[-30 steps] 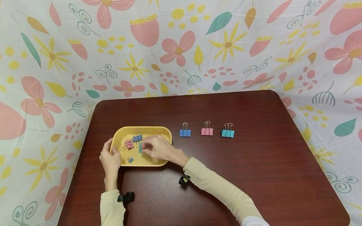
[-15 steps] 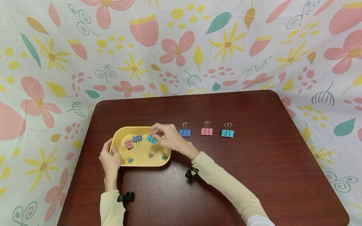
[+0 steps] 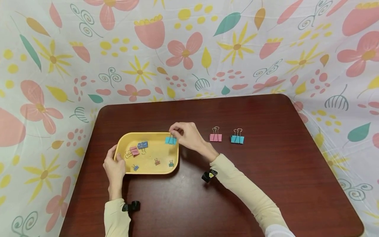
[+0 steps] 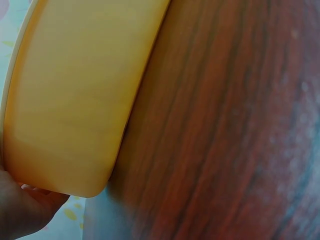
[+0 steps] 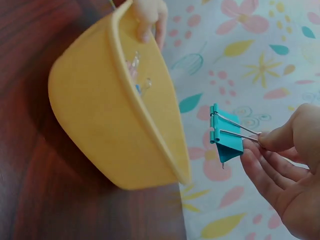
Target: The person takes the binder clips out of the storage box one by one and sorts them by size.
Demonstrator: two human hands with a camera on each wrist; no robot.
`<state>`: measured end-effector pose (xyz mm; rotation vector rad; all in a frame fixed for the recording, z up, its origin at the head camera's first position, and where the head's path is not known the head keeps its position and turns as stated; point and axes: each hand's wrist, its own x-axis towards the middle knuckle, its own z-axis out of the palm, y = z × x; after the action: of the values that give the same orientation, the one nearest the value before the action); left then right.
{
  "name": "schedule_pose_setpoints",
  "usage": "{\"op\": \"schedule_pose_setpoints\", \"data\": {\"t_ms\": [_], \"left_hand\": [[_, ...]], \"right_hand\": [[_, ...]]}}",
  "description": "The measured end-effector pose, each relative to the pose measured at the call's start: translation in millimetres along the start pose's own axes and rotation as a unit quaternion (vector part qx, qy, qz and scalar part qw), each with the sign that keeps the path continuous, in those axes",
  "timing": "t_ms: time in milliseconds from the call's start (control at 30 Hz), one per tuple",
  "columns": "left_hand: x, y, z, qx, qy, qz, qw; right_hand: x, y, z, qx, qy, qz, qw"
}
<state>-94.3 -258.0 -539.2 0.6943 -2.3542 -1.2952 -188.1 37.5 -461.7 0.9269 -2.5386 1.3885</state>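
Observation:
My right hand [image 3: 190, 137] pinches a teal binder clip [image 3: 170, 140] by its wire handle, over the right end of the yellow tray [image 3: 152, 173]. In the right wrist view the teal clip's body hangs out beyond thumb and fingers, apart from the tray. My left hand [image 3: 115, 168] grips the tray's left end, thumb over the rim and fingers outside. Inside the tray lie a larger blue binder clip [image 3: 142, 144], a pink binder clip [image 3: 134, 151], and small blue [image 3: 135, 167], brownish-pink [image 3: 157, 161] and green clips [image 3: 171, 163].
To the right on the dark wooden table [image 3: 251, 184] stand a pink binder clip [image 3: 215, 137] and a teal binder clip [image 3: 237, 139], handles up. A blue one left of them is hidden behind my right hand. A flower-patterned cloth [image 3: 186, 75] hangs behind the table.
My right hand has lifted the teal clip from the tray's middle and moved it right to the tray's right end, covering the blue clip on the table. The left hand has stayed put.

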Motion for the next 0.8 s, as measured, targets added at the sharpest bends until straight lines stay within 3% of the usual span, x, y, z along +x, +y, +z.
{"op": "schedule_pose_setpoints", "data": {"t_ms": [333,800], "left_hand": [[0.6,0.9,0.6,0.000,-0.004,-0.007,1.0000],[1.6,0.3,-0.3,-0.005,-0.005,-0.006,1.0000]], "right_hand": [[-6,8,-28.3,-0.028,-0.005,0.008,1.000],[-47,39,-37.5,-0.049,-0.074,0.061,0.994]]}}
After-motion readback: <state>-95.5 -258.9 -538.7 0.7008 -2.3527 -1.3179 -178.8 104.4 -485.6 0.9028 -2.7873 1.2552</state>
